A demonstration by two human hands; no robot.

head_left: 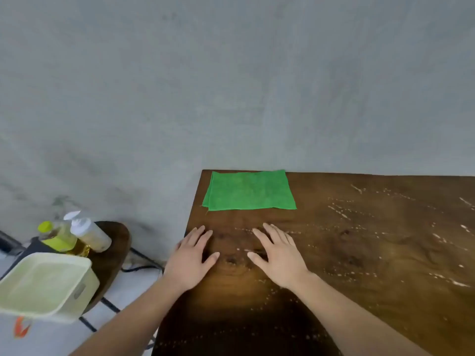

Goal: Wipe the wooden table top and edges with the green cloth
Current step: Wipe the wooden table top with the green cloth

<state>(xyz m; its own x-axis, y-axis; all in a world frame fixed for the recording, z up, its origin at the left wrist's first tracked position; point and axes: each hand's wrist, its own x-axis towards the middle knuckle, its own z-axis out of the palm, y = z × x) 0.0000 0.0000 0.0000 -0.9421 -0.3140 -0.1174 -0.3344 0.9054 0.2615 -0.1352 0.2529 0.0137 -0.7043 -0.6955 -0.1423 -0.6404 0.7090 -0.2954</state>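
Observation:
A green cloth point(248, 190) lies folded flat at the far left corner of the dark wooden table point(372, 253), close to the grey wall. White specks and streaks are scattered over the table top, mostly to the right. My left hand point(191, 258) rests flat on the table near its left edge, fingers straight. My right hand point(279, 254) lies flat beside it, fingers spread. Both hands are a short way in front of the cloth and touch nothing but the wood.
Left of the table stands a small dark stool point(113, 250) carrying a pale green plastic tub point(43, 283), a yellow-capped bottle point(57, 236) and a white-capped bottle point(88, 232). A grey wall point(231, 86) runs right behind the table. A black cable point(140, 268) lies on the floor.

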